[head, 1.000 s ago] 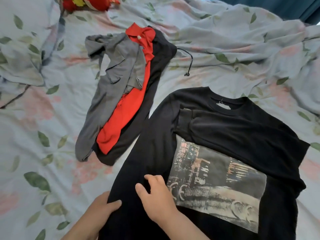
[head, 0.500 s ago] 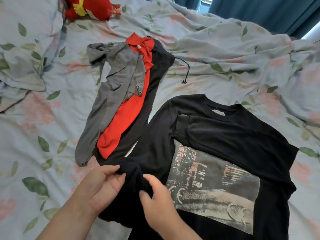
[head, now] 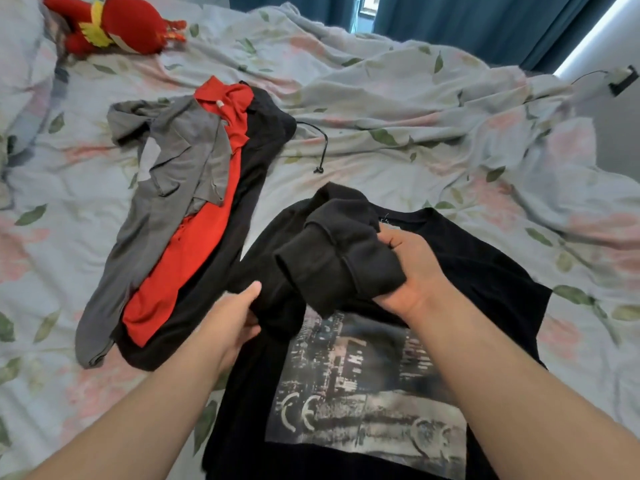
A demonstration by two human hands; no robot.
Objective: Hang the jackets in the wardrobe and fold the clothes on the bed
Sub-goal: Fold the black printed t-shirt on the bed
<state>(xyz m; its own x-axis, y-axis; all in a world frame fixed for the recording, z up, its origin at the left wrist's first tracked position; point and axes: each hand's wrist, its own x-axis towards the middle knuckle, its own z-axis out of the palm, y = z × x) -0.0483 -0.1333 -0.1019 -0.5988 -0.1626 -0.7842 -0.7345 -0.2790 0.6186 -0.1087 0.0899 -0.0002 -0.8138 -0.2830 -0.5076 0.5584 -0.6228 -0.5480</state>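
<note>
**Sleeve fold under way on the black sweatshirt**

The right hand wraps its fingers round the bunched black knit sleeve, raised over the chest. The left hand pinches the same sleeve's fabric at eight o'clock from it. The black long-sleeved sweatshirt with the grey city print lies face up on the floral bedsheet, collar at twelve. This looks like the sleeve-in step. Next, I'd judge: lay it flat across the body and smooth it. A heap of grey, red and black garments waits at ten o'clock.
</note>
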